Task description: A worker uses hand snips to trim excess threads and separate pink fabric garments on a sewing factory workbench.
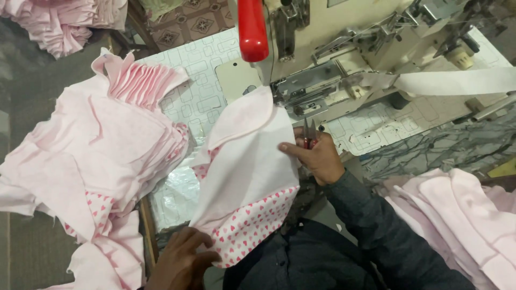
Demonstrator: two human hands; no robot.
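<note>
At far left, a large heap of soft pale pink cotton garment pieces (102, 156), folded and fanned in thin layers, draped over the table edge, a few with a patch of white fabric printed with small pink hearts. Above it in the top left corner, a second, smaller pile of pink cloth (59, 24), crumpled. Beneath both, a white laminate sewing table (196, 80) patterned with grey rounded rectangles, plus a strip of crinkled clear plastic sheet (172, 193) hanging at its front edge. Low in the centre, the left hand (183, 260), fingers curled together and pinched on the lower hem of the pink and white garment piece (244, 177): smooth pale knit above, heart-printed panel below, upper end tucked at the needle area. Overhead, one glossy red plastic handle (252, 29), rounded and vertical, on the cream metal sewing machine (344, 48) with steel guides. Just right of the piece, the right hand (317, 156), thumb pressing the cloth's right edge, fingers closed around one small pair of red-handled thread snips (309, 134), blades pointing up. Farther right, one flat white fabric tape (457, 80) feeding into the machine. At far right, a third stack of pale pink folded pieces (462, 215), soft and ribbed in places.
</note>
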